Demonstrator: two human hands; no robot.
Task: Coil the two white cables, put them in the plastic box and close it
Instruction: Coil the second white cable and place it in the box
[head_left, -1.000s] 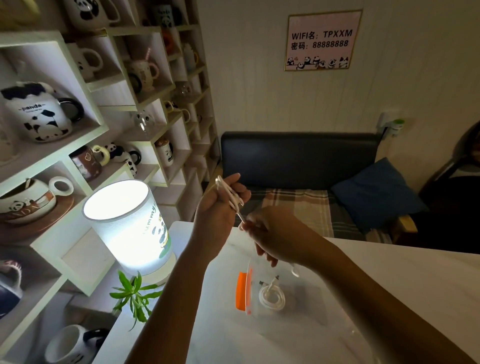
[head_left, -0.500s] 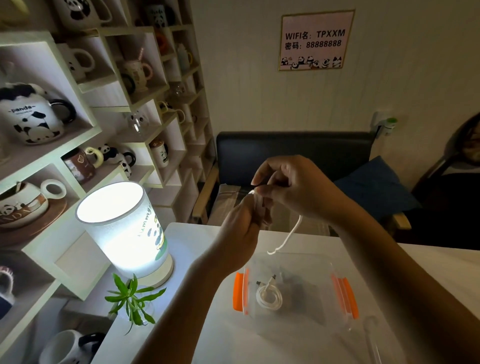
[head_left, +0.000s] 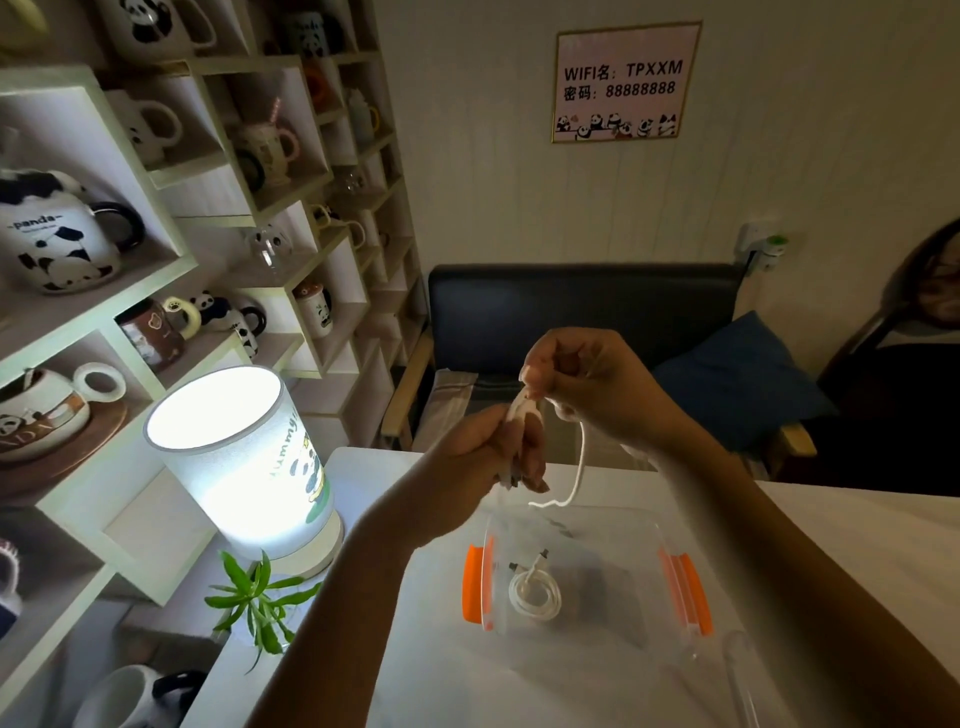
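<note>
A clear plastic box (head_left: 644, 525) with orange side clips stands open on the white table, and one coiled white cable (head_left: 535, 597) lies inside it at the left. Above the box's far edge I hold the second white cable (head_left: 577, 470). My left hand (head_left: 498, 447) is closed around a small bundle of its loops. My right hand (head_left: 597, 384) pinches the cable just above that bundle, and a loose tail hangs down from it, curling near the box's far rim. A clear lid edge (head_left: 740, 670) shows at the lower right.
A lit cylindrical lamp (head_left: 244, 457) and a small green plant (head_left: 260, 603) stand at the table's left edge. Shelves of panda mugs (head_left: 57, 239) fill the left wall. Behind the table is a dark bench (head_left: 582, 306) with a blue cushion (head_left: 737, 374); a person sits far right.
My right hand rose from below my left hand to above it, carrying the cable over the bundle. The loose tail has grown shorter. The box came fully into view as my head moved.
</note>
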